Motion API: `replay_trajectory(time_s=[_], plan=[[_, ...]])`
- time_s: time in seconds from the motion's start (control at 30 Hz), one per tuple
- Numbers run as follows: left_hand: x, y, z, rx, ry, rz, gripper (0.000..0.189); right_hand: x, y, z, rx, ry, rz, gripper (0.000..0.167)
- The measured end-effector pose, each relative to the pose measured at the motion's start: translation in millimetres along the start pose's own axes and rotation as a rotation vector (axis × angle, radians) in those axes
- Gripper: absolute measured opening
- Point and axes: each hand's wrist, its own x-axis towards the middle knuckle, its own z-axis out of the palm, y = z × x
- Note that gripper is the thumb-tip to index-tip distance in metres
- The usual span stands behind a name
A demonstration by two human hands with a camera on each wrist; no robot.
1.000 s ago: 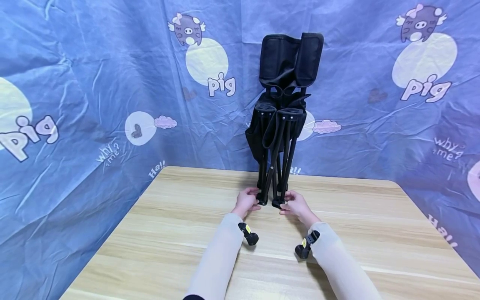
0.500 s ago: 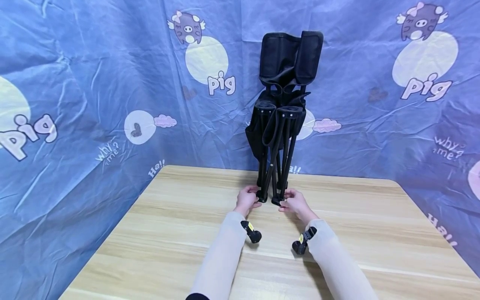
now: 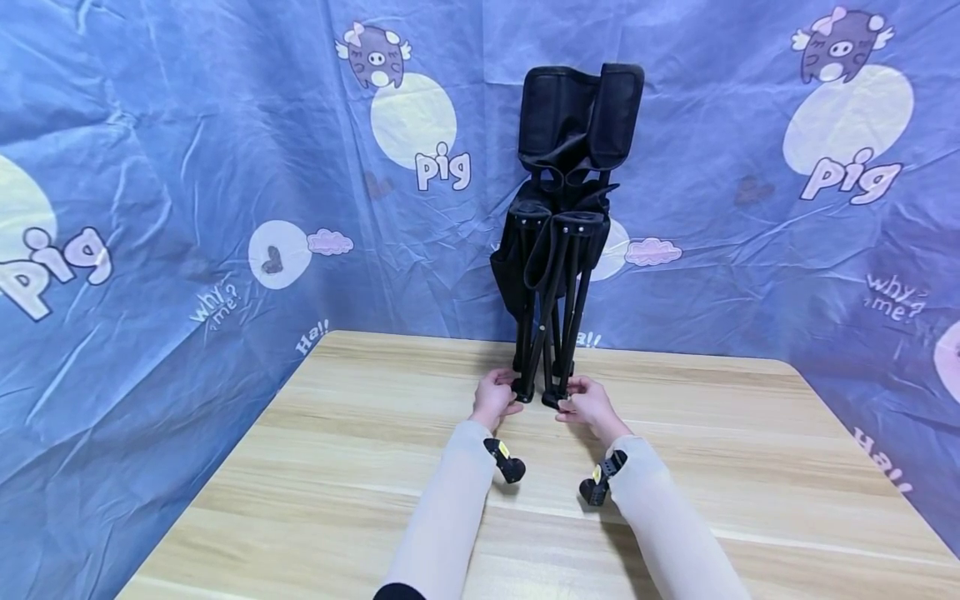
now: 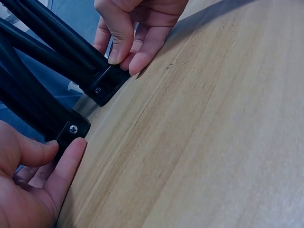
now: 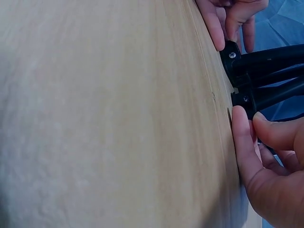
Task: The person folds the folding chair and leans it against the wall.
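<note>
A black folding camp chair (image 3: 558, 250) stands upright and folded at the back of the table, its fabric bunched round the frame. My left hand (image 3: 495, 397) pinches the plastic foot of the left front leg; in the left wrist view the thumb lies on the foot (image 4: 71, 130) beside a screw. On the other front foot (image 5: 244, 100), my right hand (image 3: 591, 403) has its thumb and fingers in a pinch. Both hands stay low, with fingers right at the tabletop. The two front feet sit a small gap apart. The back legs are partly hidden behind them.
The wood-grain table (image 3: 360, 467) spreads out in front of and beside the chair. A blue printed cloth (image 3: 225, 150) hangs behind the table and along its sides, close behind the chair. A small black camera (image 3: 512, 469) is strapped to each wrist.
Both forearms have drawn slightly inward and forward. The front feet of the chair sit a little farther back, with both hands still pinching them.
</note>
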Motion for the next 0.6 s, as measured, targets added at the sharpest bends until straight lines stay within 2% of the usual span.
replay_trajectory(time_s=[0.13, 0.27, 0.43, 0.6], plan=[[2.7, -0.5, 0.3, 0.007, -0.001, -0.006, 0.055, 1.3, 0, 0, 0.008, 0.003, 0.012, 0.054], [-3.8, 5.9, 2.8, 0.023, 0.02, -0.035, 0.057, 2.2, 0, 0, -0.005, 0.004, 0.01, 0.052], [-10.0, 9.6, 5.3, 0.067, 0.04, -0.021, 0.057, 3.7, 0, 0, -0.031, 0.007, -0.001, 0.05], [-9.3, 8.6, 7.1, 0.075, 0.051, -0.013, 0.056, 4.6, 1, -1, -0.057, 0.016, 0.001, 0.049]])
